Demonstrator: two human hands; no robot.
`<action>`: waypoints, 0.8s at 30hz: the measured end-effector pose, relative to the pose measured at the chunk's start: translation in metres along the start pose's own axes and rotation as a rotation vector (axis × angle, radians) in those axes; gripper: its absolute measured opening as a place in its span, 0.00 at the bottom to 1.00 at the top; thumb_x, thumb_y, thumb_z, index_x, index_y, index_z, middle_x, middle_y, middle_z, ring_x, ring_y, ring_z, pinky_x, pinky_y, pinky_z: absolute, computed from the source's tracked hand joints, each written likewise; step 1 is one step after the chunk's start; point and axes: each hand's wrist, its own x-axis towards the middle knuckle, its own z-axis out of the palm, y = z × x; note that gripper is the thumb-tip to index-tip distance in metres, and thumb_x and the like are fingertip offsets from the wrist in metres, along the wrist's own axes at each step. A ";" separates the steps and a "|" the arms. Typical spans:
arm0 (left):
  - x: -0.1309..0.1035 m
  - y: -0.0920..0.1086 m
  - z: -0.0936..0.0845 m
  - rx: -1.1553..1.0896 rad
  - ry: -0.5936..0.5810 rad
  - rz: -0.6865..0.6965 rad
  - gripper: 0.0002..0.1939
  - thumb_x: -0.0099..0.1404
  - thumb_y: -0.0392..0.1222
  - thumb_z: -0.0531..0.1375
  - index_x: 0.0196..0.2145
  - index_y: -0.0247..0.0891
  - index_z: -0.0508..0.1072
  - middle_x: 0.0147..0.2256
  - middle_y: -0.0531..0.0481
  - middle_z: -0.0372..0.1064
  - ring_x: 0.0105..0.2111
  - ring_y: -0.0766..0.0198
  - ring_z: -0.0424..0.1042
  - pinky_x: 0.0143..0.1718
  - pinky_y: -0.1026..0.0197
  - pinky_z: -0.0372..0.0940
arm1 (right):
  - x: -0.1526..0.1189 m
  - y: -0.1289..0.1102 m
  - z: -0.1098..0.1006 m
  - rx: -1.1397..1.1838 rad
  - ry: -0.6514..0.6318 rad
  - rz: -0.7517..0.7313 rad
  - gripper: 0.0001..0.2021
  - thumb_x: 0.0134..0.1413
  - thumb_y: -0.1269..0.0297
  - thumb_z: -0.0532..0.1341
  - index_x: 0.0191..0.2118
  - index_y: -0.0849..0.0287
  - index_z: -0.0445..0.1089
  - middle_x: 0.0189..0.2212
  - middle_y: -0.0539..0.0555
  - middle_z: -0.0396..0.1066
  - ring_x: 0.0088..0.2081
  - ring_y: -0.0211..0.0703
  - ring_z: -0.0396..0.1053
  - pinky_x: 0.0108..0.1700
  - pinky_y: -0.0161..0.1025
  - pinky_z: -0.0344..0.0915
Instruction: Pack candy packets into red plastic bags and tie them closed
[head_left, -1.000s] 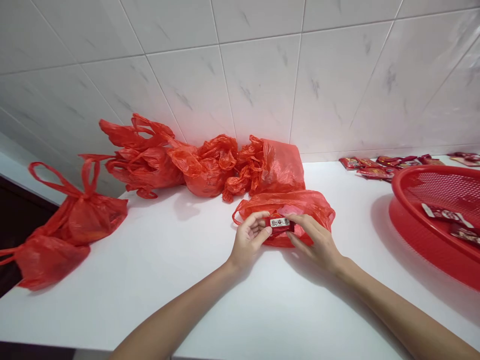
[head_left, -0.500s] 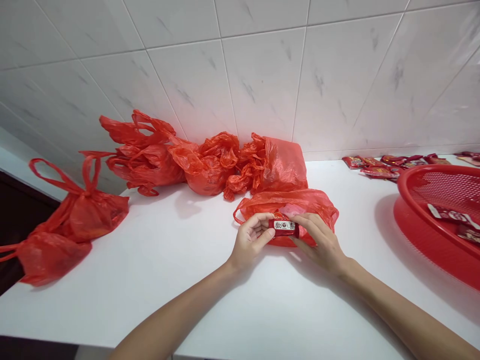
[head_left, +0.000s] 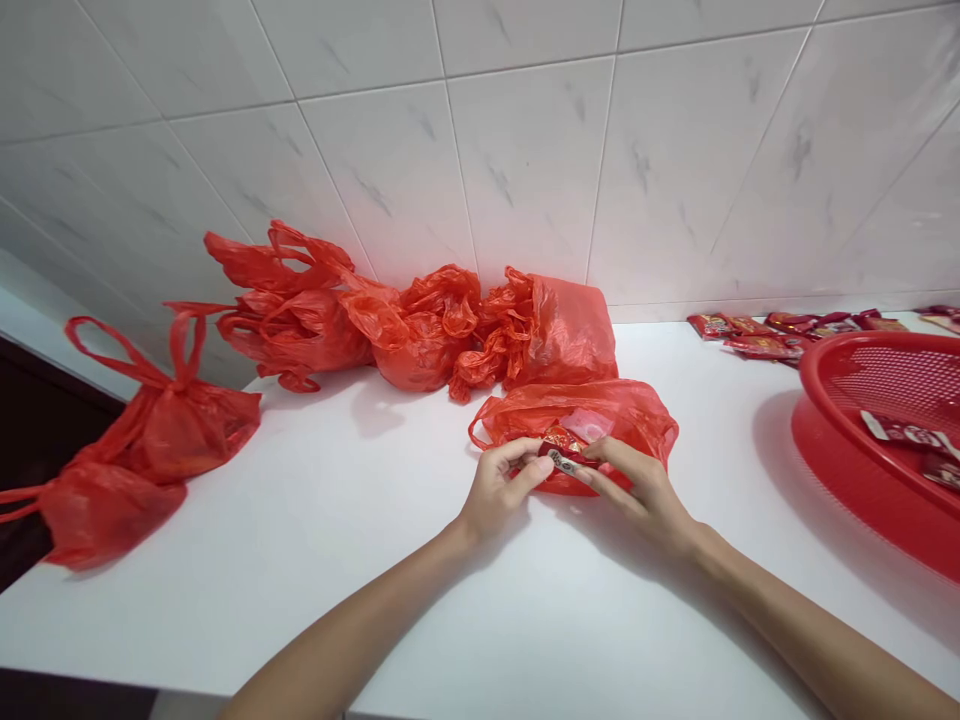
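Observation:
A small dark-red wrapped snack [head_left: 564, 461] with a white label and dark characters is pinched between my two hands. My left hand [head_left: 504, 482] grips its left end with thumb and fingers. At the other end, the fingers of my right hand [head_left: 636, 485] close on it. Just behind and beneath lies an open red plastic bag [head_left: 637, 408], its mouth toward me. Inside that bag I see a pink packet [head_left: 587, 424] and a shiny red-and-gold wrapper [head_left: 559, 437], partly covered by the snack and my fingers.
Several filled red plastic bags [head_left: 421, 340] stand along the tiled wall, and tied bags [head_left: 196, 425] sit at the left edge. On the right is a red perforated basket [head_left: 825, 440] holding snack packets [head_left: 904, 430]. More red packets [head_left: 765, 346] lie behind it on the white table [head_left: 315, 520].
The snack has tilted in my fingers, so its label shows less and slants down to the right. More of the bag's contents show behind it. The view has shifted slightly.

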 end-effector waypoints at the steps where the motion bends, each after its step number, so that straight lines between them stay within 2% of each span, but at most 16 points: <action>1: 0.001 -0.002 0.000 0.021 -0.003 -0.001 0.14 0.65 0.50 0.63 0.37 0.35 0.80 0.31 0.48 0.74 0.33 0.63 0.69 0.39 0.60 0.63 | 0.000 -0.002 0.000 0.079 -0.032 0.101 0.12 0.69 0.58 0.58 0.34 0.57 0.68 0.28 0.50 0.70 0.29 0.39 0.67 0.31 0.36 0.64; 3: 0.002 -0.004 0.000 0.051 0.012 -0.022 0.15 0.65 0.51 0.63 0.32 0.35 0.77 0.28 0.50 0.71 0.30 0.65 0.66 0.36 0.61 0.61 | 0.001 -0.003 0.001 0.225 -0.076 0.252 0.16 0.68 0.54 0.58 0.31 0.58 0.67 0.26 0.49 0.67 0.28 0.38 0.64 0.30 0.35 0.61; 7: 0.004 -0.004 0.001 0.054 0.026 -0.062 0.19 0.63 0.54 0.63 0.26 0.36 0.71 0.23 0.55 0.62 0.25 0.68 0.59 0.30 0.63 0.57 | 0.004 -0.005 0.002 0.430 -0.110 0.406 0.21 0.64 0.46 0.60 0.27 0.58 0.65 0.22 0.48 0.64 0.26 0.37 0.62 0.28 0.35 0.59; 10: 0.003 -0.002 0.002 0.057 0.024 -0.074 0.20 0.63 0.55 0.63 0.24 0.37 0.68 0.22 0.56 0.60 0.24 0.69 0.58 0.30 0.63 0.56 | 0.005 -0.005 0.001 0.510 -0.123 0.457 0.24 0.62 0.44 0.61 0.24 0.58 0.62 0.19 0.48 0.64 0.23 0.36 0.61 0.27 0.35 0.57; 16: 0.002 -0.003 0.002 0.068 0.010 -0.078 0.20 0.64 0.55 0.62 0.23 0.37 0.67 0.21 0.56 0.59 0.24 0.69 0.58 0.28 0.63 0.56 | 0.005 -0.007 0.000 0.613 -0.128 0.488 0.24 0.60 0.42 0.62 0.25 0.57 0.62 0.20 0.48 0.65 0.22 0.37 0.63 0.27 0.36 0.60; 18: 0.002 -0.005 0.001 0.086 0.007 -0.079 0.18 0.65 0.52 0.61 0.25 0.37 0.69 0.22 0.55 0.61 0.24 0.68 0.60 0.29 0.63 0.57 | 0.006 -0.006 -0.001 0.596 -0.117 0.487 0.24 0.60 0.41 0.61 0.26 0.57 0.64 0.20 0.48 0.65 0.22 0.37 0.62 0.27 0.36 0.60; 20: 0.002 -0.008 0.000 0.117 0.029 -0.059 0.13 0.65 0.49 0.61 0.31 0.36 0.74 0.26 0.52 0.68 0.28 0.66 0.65 0.33 0.62 0.62 | 0.008 -0.005 -0.003 0.538 -0.059 0.468 0.24 0.61 0.41 0.60 0.26 0.57 0.64 0.20 0.48 0.63 0.22 0.36 0.60 0.26 0.36 0.59; 22: 0.003 -0.011 -0.002 0.191 0.093 0.007 0.10 0.64 0.44 0.61 0.39 0.36 0.76 0.33 0.49 0.73 0.34 0.62 0.71 0.40 0.59 0.66 | 0.009 -0.003 -0.005 0.455 0.042 0.446 0.25 0.61 0.40 0.59 0.24 0.57 0.62 0.19 0.47 0.61 0.22 0.36 0.57 0.26 0.35 0.57; 24: 0.004 -0.013 -0.005 0.332 0.155 0.109 0.10 0.63 0.40 0.61 0.42 0.37 0.76 0.38 0.47 0.75 0.39 0.60 0.73 0.45 0.56 0.67 | 0.011 0.001 -0.008 0.361 0.138 0.436 0.27 0.60 0.38 0.59 0.23 0.56 0.59 0.19 0.47 0.59 0.22 0.36 0.56 0.25 0.35 0.57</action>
